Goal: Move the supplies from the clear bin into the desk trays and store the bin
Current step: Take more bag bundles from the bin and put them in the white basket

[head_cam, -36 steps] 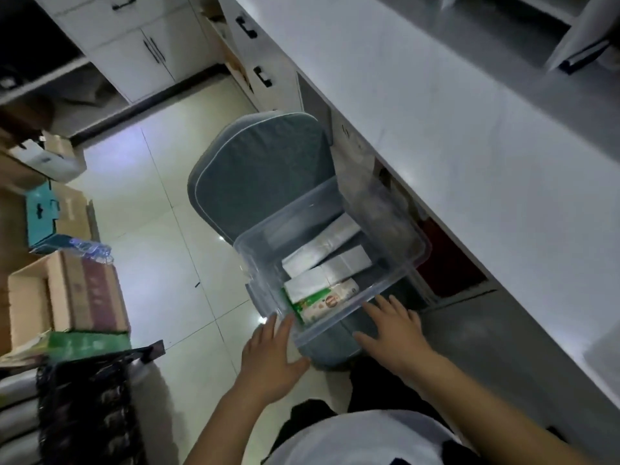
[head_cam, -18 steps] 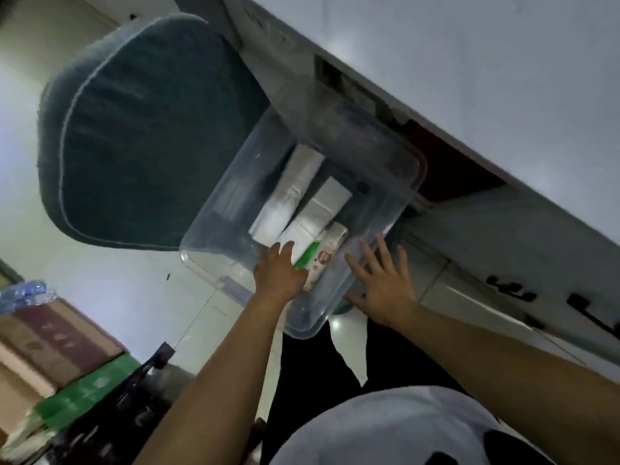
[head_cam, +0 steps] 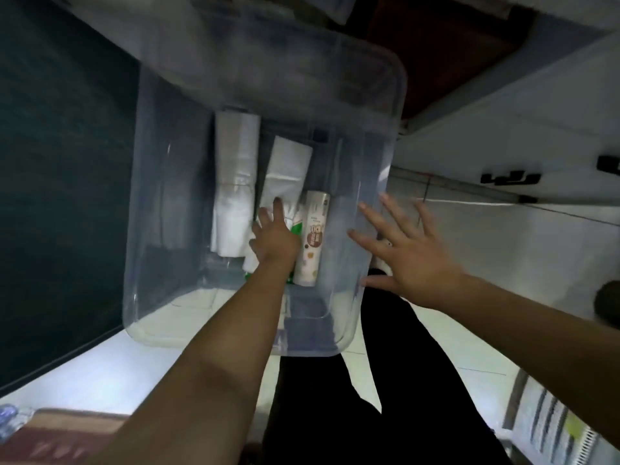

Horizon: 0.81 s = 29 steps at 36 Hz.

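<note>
The clear bin (head_cam: 161,307) sits low in front of me, beside the dark chair cushion. Inside lie two long white packs (head_cam: 236,169) (head_cam: 288,169), side by side, and a white printed tube-shaped pack (head_cam: 313,236) with a green-marked item partly under my hand. My left hand (head_cam: 273,238) reaches down into the bin, fingers resting on the right white pack and the green-marked item; whether it grips them I cannot tell. My right hand (head_cam: 411,250) is spread open against the outside of the bin's right wall.
A dark green chair cushion (head_cam: 63,182) fills the left side. The white desk edge and cabinet fronts with black handles (head_cam: 510,177) run along the upper right. A cardboard box (head_cam: 60,431) lies at the lower left, and a striped item (head_cam: 550,427) at the lower right.
The view has dropped closer over the bin. My left hand has gone from the bin's near rim down onto the packs inside. My right hand stays open at the bin's right side.
</note>
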Motion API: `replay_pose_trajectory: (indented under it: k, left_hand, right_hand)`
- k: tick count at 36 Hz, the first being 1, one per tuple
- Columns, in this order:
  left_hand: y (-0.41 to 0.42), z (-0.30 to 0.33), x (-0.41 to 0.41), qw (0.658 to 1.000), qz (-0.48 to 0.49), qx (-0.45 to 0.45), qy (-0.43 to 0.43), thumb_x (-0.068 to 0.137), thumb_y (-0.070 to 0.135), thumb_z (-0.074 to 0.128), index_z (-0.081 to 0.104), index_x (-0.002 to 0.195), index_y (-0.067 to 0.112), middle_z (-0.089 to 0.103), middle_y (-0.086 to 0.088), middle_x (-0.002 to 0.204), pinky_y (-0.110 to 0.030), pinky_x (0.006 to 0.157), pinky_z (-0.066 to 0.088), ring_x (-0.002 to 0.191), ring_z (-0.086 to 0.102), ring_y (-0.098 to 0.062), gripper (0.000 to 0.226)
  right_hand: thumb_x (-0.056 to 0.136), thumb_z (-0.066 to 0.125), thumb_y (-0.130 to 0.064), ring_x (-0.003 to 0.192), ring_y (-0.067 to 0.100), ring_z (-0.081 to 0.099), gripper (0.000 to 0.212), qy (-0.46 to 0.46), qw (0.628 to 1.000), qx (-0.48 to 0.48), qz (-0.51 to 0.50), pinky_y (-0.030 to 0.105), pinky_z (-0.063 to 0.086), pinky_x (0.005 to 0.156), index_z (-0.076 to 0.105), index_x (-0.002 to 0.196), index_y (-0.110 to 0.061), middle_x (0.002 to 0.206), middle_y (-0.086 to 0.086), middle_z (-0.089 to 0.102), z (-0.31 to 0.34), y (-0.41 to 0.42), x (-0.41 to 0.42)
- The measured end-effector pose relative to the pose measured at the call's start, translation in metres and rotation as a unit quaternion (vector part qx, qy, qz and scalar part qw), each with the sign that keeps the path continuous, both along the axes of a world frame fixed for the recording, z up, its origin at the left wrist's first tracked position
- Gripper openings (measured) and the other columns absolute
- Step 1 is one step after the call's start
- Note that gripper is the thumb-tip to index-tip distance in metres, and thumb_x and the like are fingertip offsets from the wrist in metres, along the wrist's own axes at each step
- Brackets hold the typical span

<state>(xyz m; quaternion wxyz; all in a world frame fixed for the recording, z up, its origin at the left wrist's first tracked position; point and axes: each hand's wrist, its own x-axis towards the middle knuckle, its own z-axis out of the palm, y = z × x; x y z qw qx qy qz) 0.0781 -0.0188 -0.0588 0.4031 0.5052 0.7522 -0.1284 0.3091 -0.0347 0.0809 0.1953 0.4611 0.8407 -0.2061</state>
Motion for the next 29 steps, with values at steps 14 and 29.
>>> replay_pose_trajectory:
  k: [14,29]
  left_hand:
    - [0.025,0.008,-0.036,0.993,0.093,0.056,-0.038,0.088,0.005,0.051,0.045,0.144,0.024,0.065,-0.014,0.121,-0.035,0.082,0.049,0.107,0.063,-0.038,0.06]
    - [-0.041,0.24,-0.025,0.803,0.383,-0.049,-0.455,0.082,-0.015,0.048,0.05,0.14,0.017,0.068,-0.013,0.126,-0.047,0.088,0.056,0.106,0.068,-0.03,0.066]
  right_hand:
    - [0.086,0.035,-0.079,0.141,0.022,-0.042,0.085,-0.023,0.997,-0.065,-0.036,0.063,-0.011,0.116,0.006,0.156,-0.041,0.153,-0.008,-0.042,-0.007,-0.002,0.0]
    - [0.082,0.08,-0.039,0.146,0.016,0.03,0.085,0.376,0.746,-0.277,-0.474,0.033,0.031,0.113,0.035,0.153,-0.033,0.159,-0.004,0.031,0.108,-0.036,-0.013]
